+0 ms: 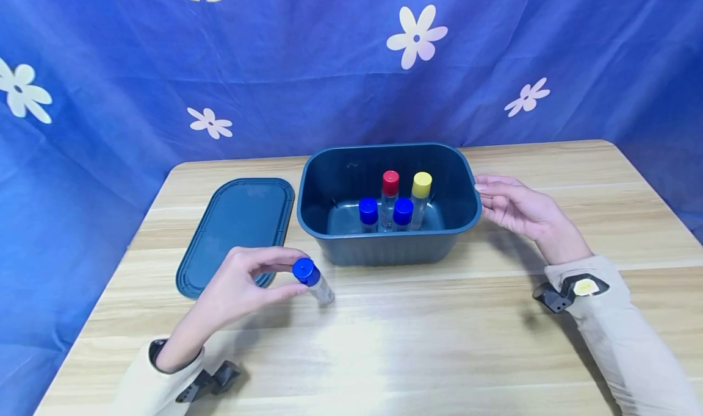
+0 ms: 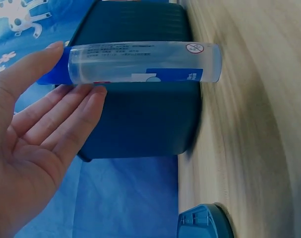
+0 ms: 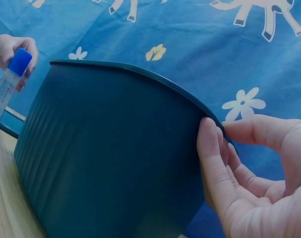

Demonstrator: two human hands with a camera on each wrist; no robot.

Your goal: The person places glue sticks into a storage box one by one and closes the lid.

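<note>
My left hand [image 1: 236, 285] pinches the blue cap of a clear, slim bottle [image 1: 324, 292] between thumb and fingers. The bottle leans a little, in front of the dark teal bin [image 1: 384, 251]; a printed label shows on its body [image 2: 140, 62] in the left wrist view. My right hand [image 1: 522, 211] grips the bin's right rim, thumb at the edge and fingertips on the outer wall [image 3: 115, 148]. Several similar bottles stand inside the bin: one red-capped [image 1: 390, 183], one yellow-capped [image 1: 422, 185], and two blue-capped [image 1: 368, 211]. Their lower parts are partly hidden by the front wall.
A flat teal lid [image 1: 247, 215] lies on the wooden table [image 1: 467, 343], left of the bin and partly behind my left hand. Behind the table hangs a blue cloth [image 1: 307, 56] with white flowers.
</note>
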